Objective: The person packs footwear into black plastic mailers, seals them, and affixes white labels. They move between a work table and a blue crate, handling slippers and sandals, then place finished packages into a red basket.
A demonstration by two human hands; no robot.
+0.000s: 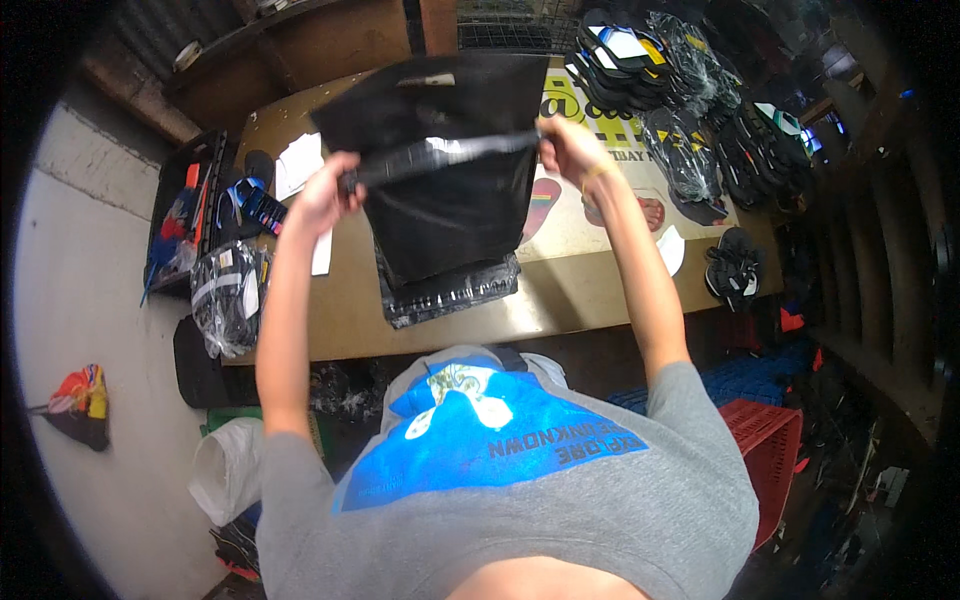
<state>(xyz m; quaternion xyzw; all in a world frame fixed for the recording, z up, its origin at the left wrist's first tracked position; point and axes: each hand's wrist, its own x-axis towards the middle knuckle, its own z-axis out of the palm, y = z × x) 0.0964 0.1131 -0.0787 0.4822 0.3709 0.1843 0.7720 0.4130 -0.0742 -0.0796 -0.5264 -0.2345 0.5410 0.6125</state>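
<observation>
Up above the table I hold a black plastic bag with a cut-out handle slot near its far edge. My left hand grips its left side, and my right hand pinches its right side. A shiny band runs across the bag from hand to hand; motion blur hides whether it is a fold or an edge. Underneath, partly covered, lies a stack of black plastic bags near the table's front edge.
On the table are white papers, a phone and a printed sheet. Slippers, some plastic-wrapped, crowd the right. Wrapped footwear and a black crate stand left. A red crate sits lower right.
</observation>
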